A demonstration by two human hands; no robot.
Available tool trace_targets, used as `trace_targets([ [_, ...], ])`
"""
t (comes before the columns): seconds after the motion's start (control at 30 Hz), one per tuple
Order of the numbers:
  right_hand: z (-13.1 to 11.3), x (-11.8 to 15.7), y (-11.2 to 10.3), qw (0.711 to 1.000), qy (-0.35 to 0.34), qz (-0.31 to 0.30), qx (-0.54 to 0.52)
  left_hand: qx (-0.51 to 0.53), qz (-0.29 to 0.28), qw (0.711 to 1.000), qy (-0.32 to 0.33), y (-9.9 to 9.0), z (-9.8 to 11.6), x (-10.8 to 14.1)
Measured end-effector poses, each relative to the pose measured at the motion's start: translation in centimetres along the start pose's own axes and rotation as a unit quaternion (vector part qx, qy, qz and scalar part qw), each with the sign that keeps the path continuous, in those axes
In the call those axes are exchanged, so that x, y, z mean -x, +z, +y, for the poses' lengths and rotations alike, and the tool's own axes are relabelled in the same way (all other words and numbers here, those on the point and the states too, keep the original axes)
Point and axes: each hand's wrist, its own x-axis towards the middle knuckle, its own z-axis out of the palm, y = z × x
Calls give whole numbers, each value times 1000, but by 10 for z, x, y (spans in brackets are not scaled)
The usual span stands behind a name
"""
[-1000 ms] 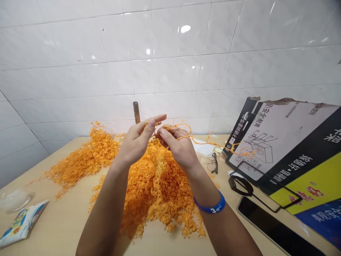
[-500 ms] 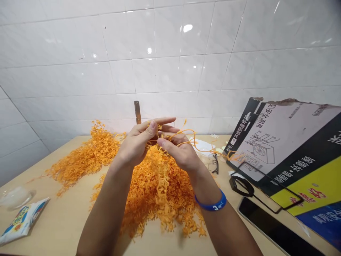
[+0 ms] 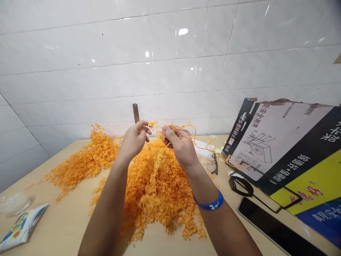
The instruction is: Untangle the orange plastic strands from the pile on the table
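We look through one camera worn on the person's head, facing forward and down over a wooden table (image 3: 64, 227) toward a white tiled wall (image 3: 165, 60). We sit close above the left hand (image 3: 134, 140) and right hand (image 3: 178, 147), which fall mid-frame, with the wall filling the upper half.

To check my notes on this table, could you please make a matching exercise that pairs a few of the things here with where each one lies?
Things:
1. wristband
2. glasses
3. packet
4. orange tangle

Places:
A. on the left of the table
B. under the left hand and right hand
C. around the right wrist
D. beside the printed board

Pairs: 1-C, 2-D, 3-A, 4-B
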Motion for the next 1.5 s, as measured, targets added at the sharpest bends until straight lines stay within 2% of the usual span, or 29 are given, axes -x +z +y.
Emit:
trace_targets([
  [0.1,5,-2,0,998,35,55,-6,-129,-59,990,21,7,-9,-2],
  [0.2,2,-2,1,995,57,78,-32,-139,-87,985,44,10,-19,-6],
  [0.37,-3,-2,3,987,85,87,-110,6,-145,984,100,5,-20,-5],
  [0.47,-4,-2,3,978,113,82,-157,112,-235,953,152,2,-10,2],
  [0.53,-3,0,4,968,131,71,-201,155,-273,936,160,3,-5,6],
  [0.67,-3,3,8,929,194,39,-314,204,-277,929,139,9,-3,9],
  [0.8,-8,5,16,881,266,38,-390,208,-329,907,163,10,-4,11],
  [0.87,-13,5,19,876,271,40,-396,202,-319,907,187,10,-1,14],
  [1.1,-16,9,22,898,239,7,-368,205,-211,925,242,12,15,26],
  [1.3,-10,18,30,934,192,33,-301,221,-133,923,285,13,20,29],
  [1.4,-11,20,32,955,154,-1,-252,241,-98,927,271,12,24,31],
  [1.5,-13,19,29,982,78,-53,-162,258,-67,938,223,9,28,34],
])
